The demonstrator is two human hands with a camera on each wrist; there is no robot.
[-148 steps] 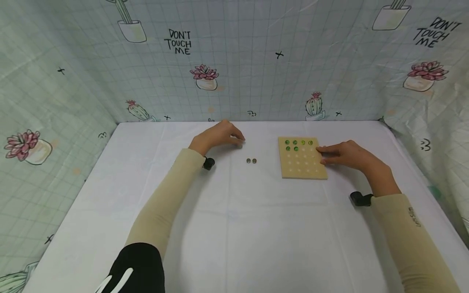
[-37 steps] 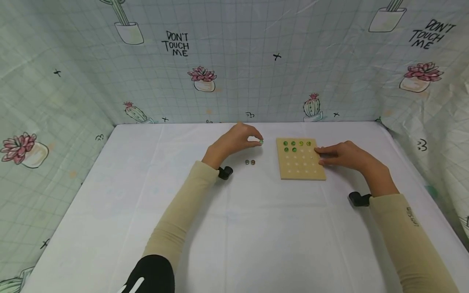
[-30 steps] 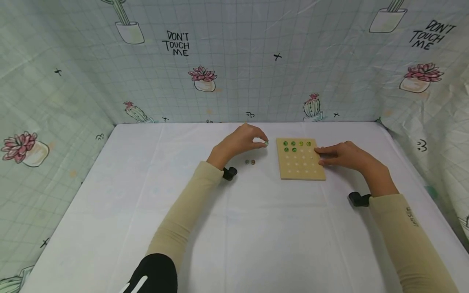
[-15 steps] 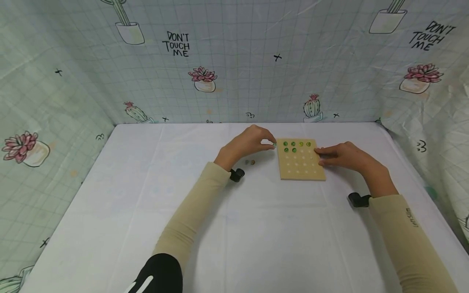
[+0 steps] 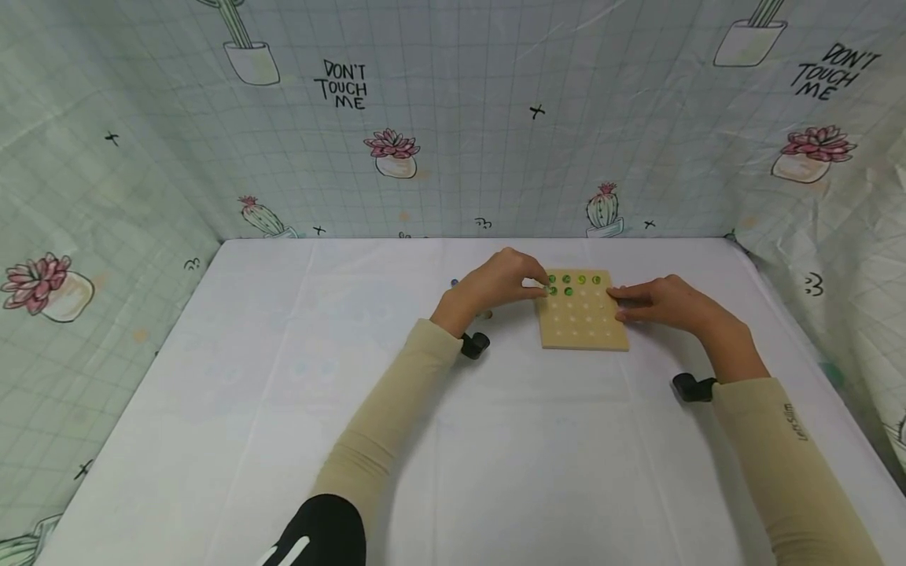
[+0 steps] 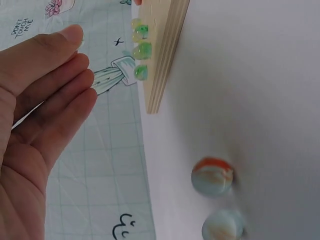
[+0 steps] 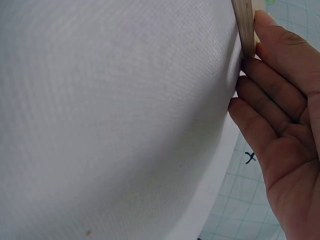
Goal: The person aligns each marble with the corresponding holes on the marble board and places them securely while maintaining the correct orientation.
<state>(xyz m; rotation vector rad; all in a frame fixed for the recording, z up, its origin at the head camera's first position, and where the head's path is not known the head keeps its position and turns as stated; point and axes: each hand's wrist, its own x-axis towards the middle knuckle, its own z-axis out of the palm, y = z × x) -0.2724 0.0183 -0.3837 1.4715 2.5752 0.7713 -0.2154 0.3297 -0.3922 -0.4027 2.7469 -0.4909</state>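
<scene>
My left hand [image 5: 495,283] pinches a small glass marble [image 5: 546,290] between thumb and fingertips, right over the upper left corner of a square wooden marble board [image 5: 583,339]. Green marbles [image 5: 582,280] sit in the board's far row, with more at the left of the second row; pale round hollows show in the other rows. My right hand [image 5: 672,303] holds the board's right edge with thumb and fingers; the right wrist view shows its fingers [image 7: 260,122] at the board's side. Below my left hand lie an orange-streaked marble [image 6: 212,177] and a pale marble [image 6: 223,226].
A blue marble [image 5: 454,282] lies behind my left wrist. The white cloth [image 5: 524,440] covers the table, and a printed curtain [image 5: 460,157] stands along its back and sides. A black wrist camera [image 5: 476,346] hangs under my left wrist.
My left hand has moved right from beside the loose marbles to the board's corner, carrying the marble. The blue marble has come into view behind it. My right hand and the board stay put.
</scene>
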